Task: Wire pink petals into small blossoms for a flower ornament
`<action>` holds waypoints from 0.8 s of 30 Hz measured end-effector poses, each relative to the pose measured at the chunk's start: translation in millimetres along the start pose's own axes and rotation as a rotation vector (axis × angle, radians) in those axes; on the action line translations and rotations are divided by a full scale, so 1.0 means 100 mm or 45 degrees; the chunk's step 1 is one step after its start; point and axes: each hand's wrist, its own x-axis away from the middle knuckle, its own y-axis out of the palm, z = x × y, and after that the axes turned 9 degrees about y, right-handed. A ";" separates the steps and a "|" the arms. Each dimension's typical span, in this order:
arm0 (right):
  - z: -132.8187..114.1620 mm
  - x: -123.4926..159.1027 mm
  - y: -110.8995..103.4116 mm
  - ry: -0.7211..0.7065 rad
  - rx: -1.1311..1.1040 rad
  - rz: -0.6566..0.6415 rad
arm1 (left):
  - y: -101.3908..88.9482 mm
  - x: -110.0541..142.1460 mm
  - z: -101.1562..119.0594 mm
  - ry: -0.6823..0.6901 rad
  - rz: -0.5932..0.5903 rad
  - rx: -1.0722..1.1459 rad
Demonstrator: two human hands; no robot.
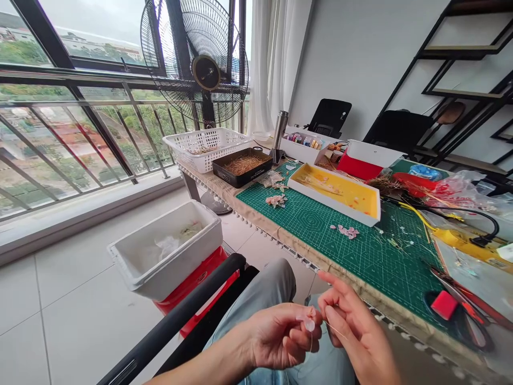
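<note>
Above my lap, my left hand [282, 334] is closed in a pinch on a small pale pink petal-like piece [309, 324]. A thin wire [335, 331] runs from it towards my right hand [356, 331], and a loose end hangs below. My right thumb and bent fingers pinch that wire, while the index finger points outwards. On the green cutting mat [308, 248] lie a small group of similar pink pieces [348, 232] and a larger heap of pinkish pieces [276, 200].
A yellow-lined white tray [340, 216], a black box of copper-coloured wire pieces [242, 182] and a white basket [236, 135] stand on the table. Scissors [460, 291] and a yellow power strip [465, 243] lie at right. A white bin [136, 289] and chair armrest [180, 315] are at left.
</note>
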 end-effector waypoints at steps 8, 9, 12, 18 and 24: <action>-0.08 0.07 0.07 -0.261 0.333 0.163 | 0.10 0.00 -0.05 0.107 -0.003 -0.288; -0.10 0.09 0.08 -0.311 0.369 0.166 | 0.10 0.00 -0.06 0.119 0.000 -0.299; -0.17 0.12 0.09 -0.361 0.428 0.117 | 0.13 -0.01 -0.09 0.198 0.039 -0.348; -0.09 0.04 -0.07 -0.443 0.678 -0.065 | 0.24 0.00 -0.15 0.460 0.199 -0.697; -0.03 0.07 -0.04 -0.470 0.708 0.085 | 0.21 -0.04 -0.17 0.691 0.324 -0.983</action>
